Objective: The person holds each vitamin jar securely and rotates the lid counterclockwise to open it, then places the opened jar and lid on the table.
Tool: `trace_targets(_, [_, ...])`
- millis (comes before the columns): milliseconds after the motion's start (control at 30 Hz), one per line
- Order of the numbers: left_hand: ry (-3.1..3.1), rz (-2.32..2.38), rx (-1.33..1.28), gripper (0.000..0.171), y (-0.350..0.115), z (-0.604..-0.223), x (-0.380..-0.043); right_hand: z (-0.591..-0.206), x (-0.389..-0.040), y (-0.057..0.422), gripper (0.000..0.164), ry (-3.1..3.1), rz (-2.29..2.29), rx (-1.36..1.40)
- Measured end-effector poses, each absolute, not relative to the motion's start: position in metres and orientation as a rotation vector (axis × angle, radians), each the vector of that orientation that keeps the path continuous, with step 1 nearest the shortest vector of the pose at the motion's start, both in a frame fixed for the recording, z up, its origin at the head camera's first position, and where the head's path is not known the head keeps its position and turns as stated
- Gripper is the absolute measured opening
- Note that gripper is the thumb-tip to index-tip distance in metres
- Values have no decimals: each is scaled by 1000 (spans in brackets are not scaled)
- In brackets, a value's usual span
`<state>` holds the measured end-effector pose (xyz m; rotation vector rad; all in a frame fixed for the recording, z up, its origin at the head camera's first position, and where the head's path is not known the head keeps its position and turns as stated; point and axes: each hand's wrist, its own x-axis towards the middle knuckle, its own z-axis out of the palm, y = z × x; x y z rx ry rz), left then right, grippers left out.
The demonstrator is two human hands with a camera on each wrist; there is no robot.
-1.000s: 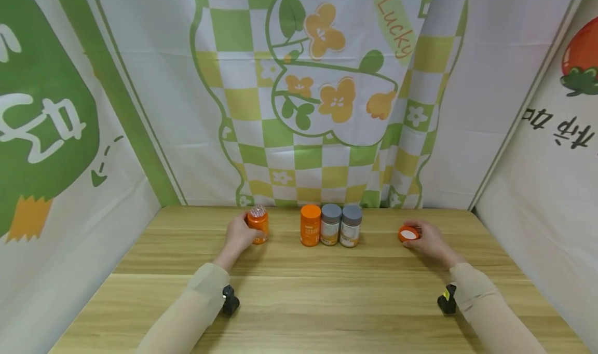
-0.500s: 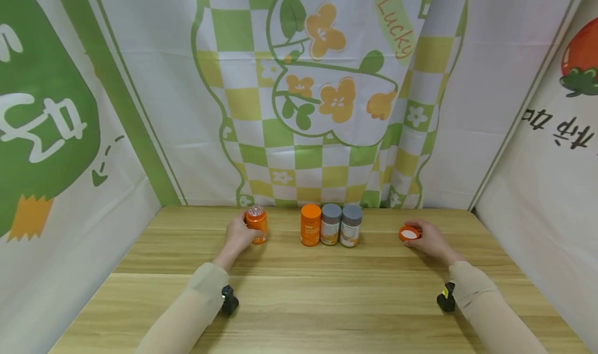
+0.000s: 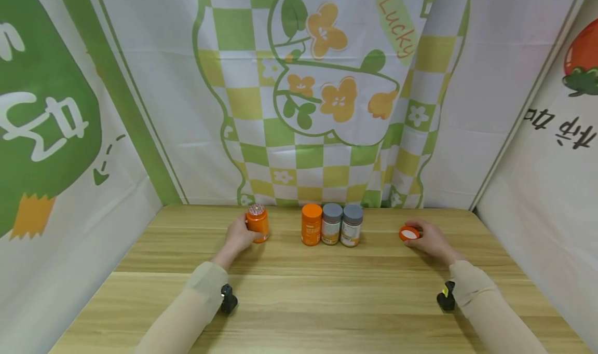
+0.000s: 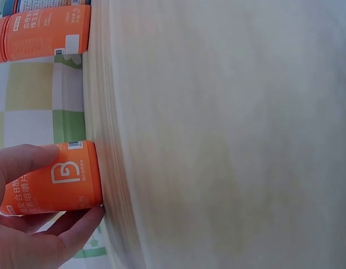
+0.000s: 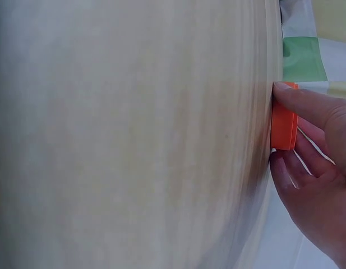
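Note:
On the left of the table my left hand (image 3: 239, 235) grips an orange bottle (image 3: 257, 225), thumb on one side and fingers round the other. The bottle stands upright with its lid off; a pale patterned cover, perhaps a seal, shows at its mouth. In the left wrist view, white lettering marks the orange bottle (image 4: 66, 174). Over on the right my right hand (image 3: 431, 239) pinches a round orange lid (image 3: 409, 233) by its edge. The lid rests on the table, white inner side up. The right wrist view shows the lid (image 5: 284, 124) between thumb and fingertips.
Between the hands stand an orange bottle (image 3: 311, 225) with its lid on and two grey-lidded bottles, one (image 3: 331, 224) beside the other (image 3: 352, 226). A patterned curtain (image 3: 322, 162) hangs behind the wooden table (image 3: 322, 297). Fabric walls flank both sides.

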<state>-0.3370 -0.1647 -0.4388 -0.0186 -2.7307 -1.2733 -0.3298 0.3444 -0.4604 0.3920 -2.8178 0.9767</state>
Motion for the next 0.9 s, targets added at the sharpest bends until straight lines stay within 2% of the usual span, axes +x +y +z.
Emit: trace_targets(900, [-2755,-1297,5,58,-167,-439,-336,-459,-330,344,60,-2828,1056,361])
